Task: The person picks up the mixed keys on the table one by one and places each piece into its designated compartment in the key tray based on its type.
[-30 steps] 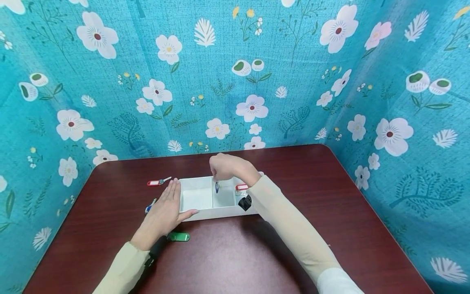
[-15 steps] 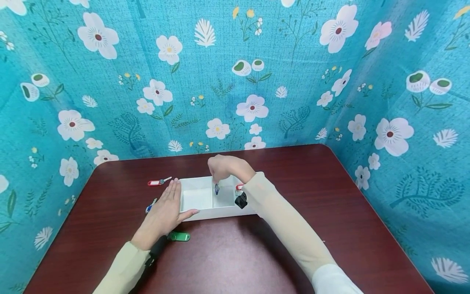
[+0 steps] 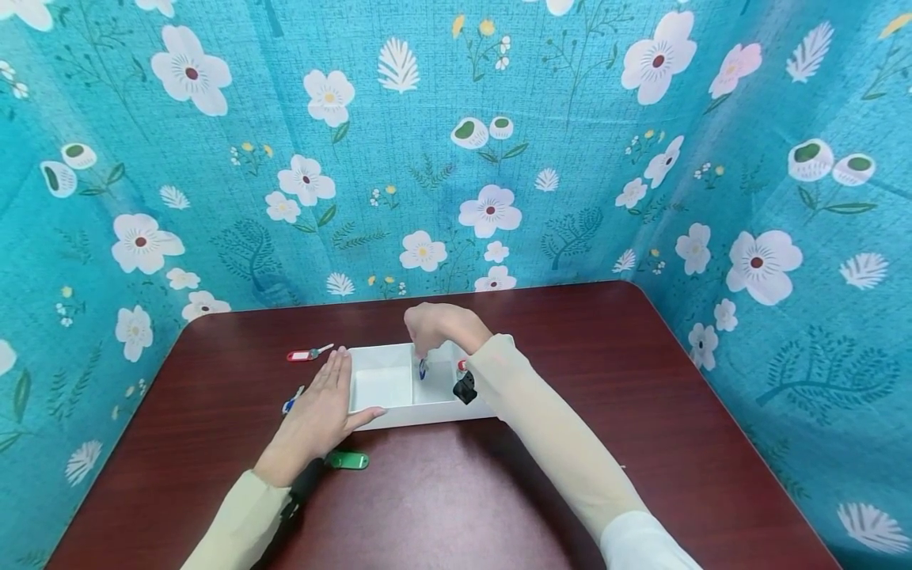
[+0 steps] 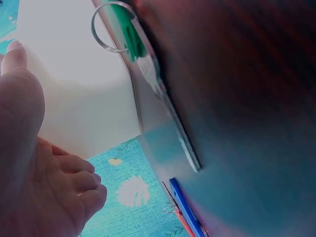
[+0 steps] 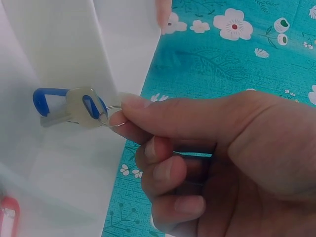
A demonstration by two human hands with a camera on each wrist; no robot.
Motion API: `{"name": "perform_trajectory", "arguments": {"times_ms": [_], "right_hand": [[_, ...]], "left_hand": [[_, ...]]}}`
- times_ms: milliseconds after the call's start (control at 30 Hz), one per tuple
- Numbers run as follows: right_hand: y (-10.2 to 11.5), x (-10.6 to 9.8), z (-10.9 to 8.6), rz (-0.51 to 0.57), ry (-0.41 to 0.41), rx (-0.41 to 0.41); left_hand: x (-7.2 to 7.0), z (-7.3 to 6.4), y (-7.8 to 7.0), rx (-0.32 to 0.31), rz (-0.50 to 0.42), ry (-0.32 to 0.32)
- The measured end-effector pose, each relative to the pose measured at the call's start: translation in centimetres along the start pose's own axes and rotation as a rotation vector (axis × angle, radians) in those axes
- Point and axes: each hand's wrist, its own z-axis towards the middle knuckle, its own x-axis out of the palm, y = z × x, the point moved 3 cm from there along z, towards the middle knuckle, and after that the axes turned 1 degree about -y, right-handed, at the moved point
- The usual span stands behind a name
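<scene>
A white divided tray (image 3: 413, 415) stands on the table. My right hand (image 3: 443, 323) is over its middle compartment, thumb and index finger pinching the metal ring of a key (image 5: 84, 109). From that ring hangs a blue tag (image 5: 44, 102), low beside the divider in the right wrist view. The left hand (image 3: 317, 416) rests against the tray's left end, fingers straight and thumb along the front wall. By the left wrist lies a key with a green tag (image 3: 349, 460). Farther right in the tray is a red tag (image 3: 461, 366), partly hidden by the right wrist's camera.
On the table left of the tray lie a key with a red tag (image 3: 302, 355) and another with a blue tag (image 3: 288, 405), partly behind the left hand. A blue flowered cloth (image 3: 427, 174) hangs at the table's back edge and along both sides.
My right hand has come down slightly, bringing the blue-tagged key lower into the middle compartment. The right forearm has shifted a little left, covering more of the red tag. The left hand stays put.
</scene>
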Motion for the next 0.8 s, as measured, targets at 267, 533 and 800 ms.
{"name": "perform_trajectory", "arguments": {"times_ms": [267, 533, 800], "right_hand": [[-0.15, 0.31, 0.44, 0.030, 0.038, 0.036], [-0.11, 0.63, 0.79, 0.029, 0.054, 0.037], [-0.13, 0.64, 0.93, 0.040, 0.038, 0.022]], "left_hand": [[-0.06, -0.14, 0.07, 0.005, -0.005, -0.012], [-0.01, -0.07, 0.09, 0.009, 0.003, -0.017], [0.04, -0.01, 0.17, 0.005, 0.001, -0.005]]}}
